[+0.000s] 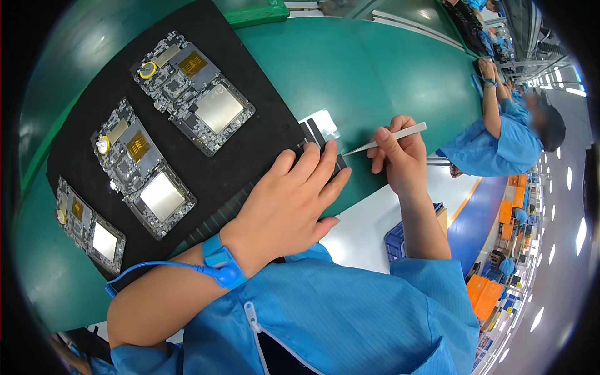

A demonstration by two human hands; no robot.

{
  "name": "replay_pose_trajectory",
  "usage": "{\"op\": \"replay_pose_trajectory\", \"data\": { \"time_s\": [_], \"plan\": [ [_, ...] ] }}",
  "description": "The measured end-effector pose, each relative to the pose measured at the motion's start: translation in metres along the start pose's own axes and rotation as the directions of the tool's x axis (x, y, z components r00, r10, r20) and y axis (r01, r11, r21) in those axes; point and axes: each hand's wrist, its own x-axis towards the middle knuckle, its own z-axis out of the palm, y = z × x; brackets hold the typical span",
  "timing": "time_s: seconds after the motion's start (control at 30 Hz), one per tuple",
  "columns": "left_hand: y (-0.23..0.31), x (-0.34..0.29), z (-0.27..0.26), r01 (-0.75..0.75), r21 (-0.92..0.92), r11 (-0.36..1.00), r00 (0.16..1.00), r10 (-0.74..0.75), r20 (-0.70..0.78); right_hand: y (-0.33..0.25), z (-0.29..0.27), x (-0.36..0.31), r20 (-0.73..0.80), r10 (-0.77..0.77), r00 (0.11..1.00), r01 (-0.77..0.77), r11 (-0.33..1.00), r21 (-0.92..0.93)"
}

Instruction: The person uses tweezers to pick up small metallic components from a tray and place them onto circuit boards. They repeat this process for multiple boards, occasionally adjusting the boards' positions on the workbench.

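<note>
Head view shows a green worktop (375, 69) carrying a large black mat (250, 150), and on the mat three circuit boards in a diagonal row: the far board (192, 92), the middle board (142, 169) and the near board (90, 226). Each board appears populated alike, with a silver shield plate, a gold square patch and a round yellow-rimmed cell at its far end; no visible difference marks any one as more finished than the others, so I judge the work on the boards themselves as not yet begun at this moment. Activity is confined to the mat's right edge, where a small liner sheet of dark strips (320, 134) lies partly on the mat and partly on the worktop. Left hand (290, 200) lies flat, fingers spread and pressing the sheet down, gripping nothing; a blue grounding strap (222, 259) sits on that wrist. Right hand (400, 156) has its fingers closed around metal tweezers (387, 139), whose tip meets the sheet's edge just beside the left fingertips. Whether a strip is already lifted cannot be told. Judged stage: early, picking a strip, with all three boards left to receive it. A co-worker in blue (500, 140) works well apart at the far right.
</note>
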Motion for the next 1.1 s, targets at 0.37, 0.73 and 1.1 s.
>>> {"op": "replay_pose_trajectory", "data": {
  "time_s": [0.37,0.73,1.1],
  "plan": [
    [-0.001,-0.002,0.007,-0.007,0.073,0.997,0.999,0.011,-0.051,-0.001,0.007,-0.001,-0.007,-0.022,1.000,0.022,0.993,0.112],
    [0.001,-0.002,0.014,0.012,0.083,0.996,0.995,-0.003,-0.098,0.004,-0.001,0.002,-0.010,-0.084,0.996,0.084,0.996,-0.007],
    [0.019,-0.042,-0.021,0.019,-0.032,0.999,0.988,-0.023,-0.150,-0.034,0.078,0.006,0.010,-0.136,0.991,0.128,0.952,0.278]
  ]
}}
